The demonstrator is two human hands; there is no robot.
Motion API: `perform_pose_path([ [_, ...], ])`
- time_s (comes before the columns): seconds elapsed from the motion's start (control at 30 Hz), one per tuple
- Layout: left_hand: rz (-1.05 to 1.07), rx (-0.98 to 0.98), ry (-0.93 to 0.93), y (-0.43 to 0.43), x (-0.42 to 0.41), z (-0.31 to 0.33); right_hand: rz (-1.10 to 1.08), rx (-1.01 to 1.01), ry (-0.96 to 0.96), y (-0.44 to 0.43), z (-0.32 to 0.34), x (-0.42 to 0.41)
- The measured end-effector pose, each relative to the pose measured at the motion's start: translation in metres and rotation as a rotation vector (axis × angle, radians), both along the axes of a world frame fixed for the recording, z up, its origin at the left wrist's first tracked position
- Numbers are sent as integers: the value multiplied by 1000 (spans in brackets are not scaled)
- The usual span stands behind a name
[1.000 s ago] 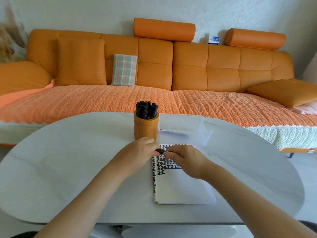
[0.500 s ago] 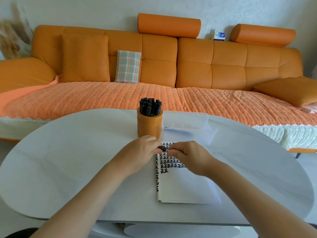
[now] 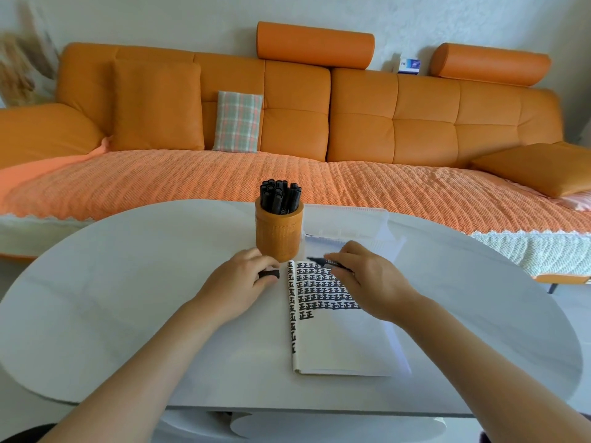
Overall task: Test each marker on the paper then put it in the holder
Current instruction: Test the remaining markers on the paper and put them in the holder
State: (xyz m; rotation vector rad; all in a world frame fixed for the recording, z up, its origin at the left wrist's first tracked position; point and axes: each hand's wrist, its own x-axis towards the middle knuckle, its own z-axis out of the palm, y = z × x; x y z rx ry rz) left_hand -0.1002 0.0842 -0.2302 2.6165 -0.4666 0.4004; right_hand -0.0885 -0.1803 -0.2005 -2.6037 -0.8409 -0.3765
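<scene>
On the white table lies a paper pad [image 3: 342, 346] with rows of black marks across its upper part. My right hand [image 3: 367, 279] holds an uncapped black marker [image 3: 319, 261] over the pad's top edge, tip pointing left. To the left of the pad, my left hand [image 3: 243, 279] rests on the table, pinching the marker's black cap [image 3: 269, 274]. Just behind my hands stands the round orange holder [image 3: 279, 233], holding several black markers [image 3: 280, 196] upright.
The oval white table [image 3: 128, 298] ends close to me at the bottom. A clear plastic pouch [image 3: 351, 225] lies behind the pad, right of the holder. An orange sofa [image 3: 319, 123] with cushions fills the background.
My hands were together on the capped marker; now they have pulled apart, the cap gone left with my left hand and the marker right with my right hand.
</scene>
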Motion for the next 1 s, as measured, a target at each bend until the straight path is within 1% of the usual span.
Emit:
perform_pose_path([
  [0.07,-7,20,-19,-2,-1,-4,-8,36,44,3,2,-4],
  [0.17,-52,65,-50,-4,-1,-10,37,137,115,1,5,-10],
  [0.23,-60,73,-51,-5,-1,-13,9,218,139,-2,4,-13],
  [0.33,-61,43,-74,-6,-3,-13,-16,436,314,-3,2,-21],
  [0.4,-93,9,-126,-8,-7,-9,-12,523,407,-3,4,-27],
  [0.47,-154,-26,-159,-12,-16,-4,-15,529,417,-2,7,-29],
  [0.57,-257,-85,-154,-21,-32,0,37,558,406,-1,3,-31],
  [0.63,-312,-92,-150,-26,-43,-2,64,671,445,3,0,-35],
  [0.73,-355,-91,-117,-29,-54,-6,57,810,570,10,-3,-38],
  [0.8,-375,-71,-101,-31,-59,-10,56,836,650,13,-8,-38],
  [0.83,-384,-63,-96,-32,-61,-11,47,825,661,14,-10,-39],
  [0.9,-391,-61,-88,-32,-63,-14,12,787,629,15,-16,-40],
  [1.0,-390,-61,-81,-31,-64,-15,-27,787,609,16,-21,-40],
])
